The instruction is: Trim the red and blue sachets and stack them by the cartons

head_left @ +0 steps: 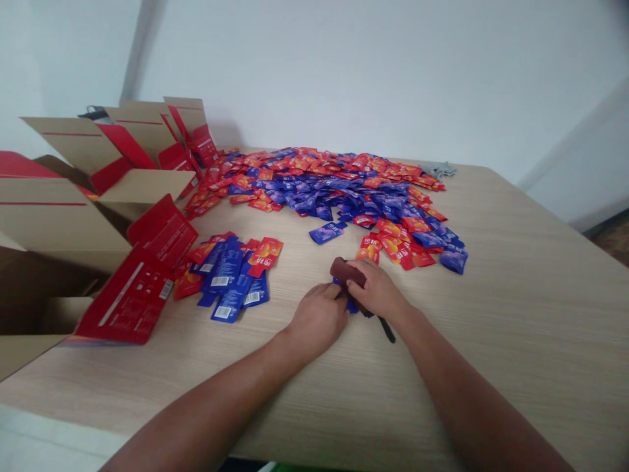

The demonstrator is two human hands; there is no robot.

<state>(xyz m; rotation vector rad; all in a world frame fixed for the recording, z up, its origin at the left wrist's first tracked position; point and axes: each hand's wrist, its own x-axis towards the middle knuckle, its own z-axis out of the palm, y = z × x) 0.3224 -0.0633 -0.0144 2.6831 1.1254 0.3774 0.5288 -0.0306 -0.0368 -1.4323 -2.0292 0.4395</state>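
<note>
Maroon tool point(346, 270) at table centre, right hand point(376, 288) wrapped round it, over 1 blue packet point(352, 306), mostly hidden. Black strip point(386, 330) sticks out at 5 o'clock from tool. Left hand point(320, 318) at 7 o'clock, fingers at packet; can't tell if gripping or pressing. 1 loose pouch point(325, 233) at 11 o'clock. Small stack point(228, 282), red and blue, 9 o'clock. Big pile point(339, 187) 12 o'clock. Open boxes point(130, 295) 9 to 10 o'clock. All on wood-look table point(521, 282).
</note>
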